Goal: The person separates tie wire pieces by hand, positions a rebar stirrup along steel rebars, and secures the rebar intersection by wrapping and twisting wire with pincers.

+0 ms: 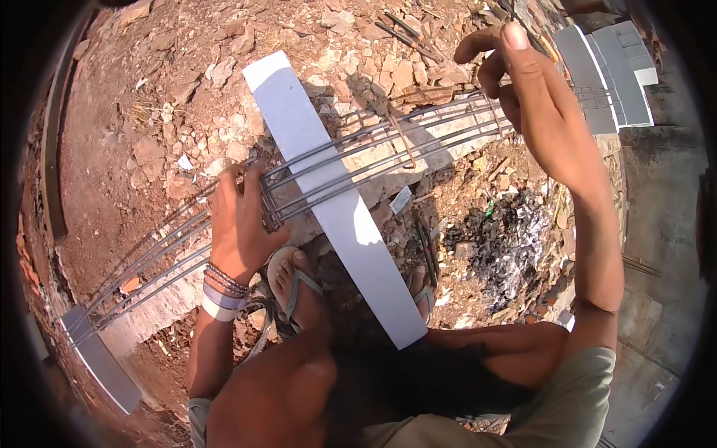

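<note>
A long cage of thin steel rebar [441, 132] runs across the view in front of me. My left hand [240, 220], with bracelets and a white band at the wrist, curls round the cage at a rectangular rebar stirrup [269, 200]; its fingers are partly hidden by the bars. Raised over the cage's right part, my right hand [541, 112] has bent fingers set apart and the thumb pointing up. I see nothing held in it. Beneath the bars lies a long white board [351, 205], slanting toward my lap.
More boards carry the cage's ends: a grey one [104, 366] at lower left and grey-white pieces [597, 75] at upper right. Broken stones [216, 71] litter the ground. Black ash [508, 246] lies right of my sandalled feet [295, 280]. A concrete surface [657, 224] borders the right.
</note>
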Demonstrator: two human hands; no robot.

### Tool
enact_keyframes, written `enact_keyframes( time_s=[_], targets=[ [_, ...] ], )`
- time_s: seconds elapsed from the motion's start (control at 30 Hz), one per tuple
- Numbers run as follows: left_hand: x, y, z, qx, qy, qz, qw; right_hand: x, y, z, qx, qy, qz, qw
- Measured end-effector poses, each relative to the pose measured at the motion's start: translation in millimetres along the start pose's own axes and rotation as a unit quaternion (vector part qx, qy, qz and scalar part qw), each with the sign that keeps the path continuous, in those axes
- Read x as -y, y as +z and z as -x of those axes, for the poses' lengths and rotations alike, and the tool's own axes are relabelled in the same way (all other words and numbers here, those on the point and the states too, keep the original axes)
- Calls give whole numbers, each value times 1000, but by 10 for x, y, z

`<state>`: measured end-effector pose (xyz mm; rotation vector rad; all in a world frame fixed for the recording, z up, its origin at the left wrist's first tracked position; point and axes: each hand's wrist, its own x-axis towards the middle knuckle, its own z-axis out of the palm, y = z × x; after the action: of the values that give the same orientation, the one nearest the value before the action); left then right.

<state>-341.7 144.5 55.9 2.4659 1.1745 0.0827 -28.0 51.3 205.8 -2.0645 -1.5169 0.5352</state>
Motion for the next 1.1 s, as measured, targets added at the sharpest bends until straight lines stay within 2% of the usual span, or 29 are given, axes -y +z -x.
enact_keyframes(
  time_s=[0.07,0.1,0.17,0.23,0.27,0.3,0.37,0.4,0.43,0.5,0.53,0.6,0.67,0.7,0.73,0.77,0.8,0.87,0.9,1.03,1.1],
  targets=[
    [12,65,-16,-21,42,-35,998,164,-380,71,27,115,-169,978],
    [9,89,-23,-30,64,-53,996,233,-567,129,39,124,-185,974],
    [-40,92,-29,-7,33,-66,997,267,-800,290,-2,129,-127,984],
    [-134,65,-34,-10,17,-76,997,217,-912,367,73,102,-47,991],
    [-213,24,-72,-25,21,-80,996,184,-892,406,124,122,-71,982],
    [-256,-20,-110,-38,27,-85,995,152,-872,444,174,144,-92,970],
    [-264,-96,-160,12,33,-131,991,5,-782,548,256,196,-129,938],
    [-261,-123,-189,35,33,-153,987,-93,-715,613,289,245,-156,912],
    [-218,-148,-211,74,24,-151,985,-309,-644,699,305,313,-247,865],
    [-52,-194,-214,152,1,-148,977,-621,-451,916,288,364,-321,826],
    [37,-165,-207,135,23,-117,984,-819,-346,1036,291,369,-347,811],
    [196,-66,-199,101,71,-53,991,-1048,-32,1252,192,395,-415,797],
    [206,-71,-177,96,85,-62,990,-1396,313,1422,129,367,-523,759],
    [192,-61,-150,83,93,-72,990,-1442,426,1486,127,378,-534,746],
    [132,-70,-159,68,104,-81,989,-1474,571,1523,115,372,-489,780],
    [52,-140,-193,126,72,-63,987,-1575,718,1576,116,320,-444,829],
    [10,-147,-206,107,98,-82,986,-1661,850,1631,115,267,-394,872],
    [-49,-153,-222,63,142,-119,981,-1645,1064,1669,81,261,-391,879],
    [-114,-197,-250,56,169,-147,973,-1755,1227,1710,56,222,-412,882],
    [-530,-502,-384,118,262,-58,956,-1853,1548,1671,6,201,-418,886],
    [-661,-562,-394,136,315,-87,935,-1866,1664,1589,-16,190,-441,877]
  ],
)
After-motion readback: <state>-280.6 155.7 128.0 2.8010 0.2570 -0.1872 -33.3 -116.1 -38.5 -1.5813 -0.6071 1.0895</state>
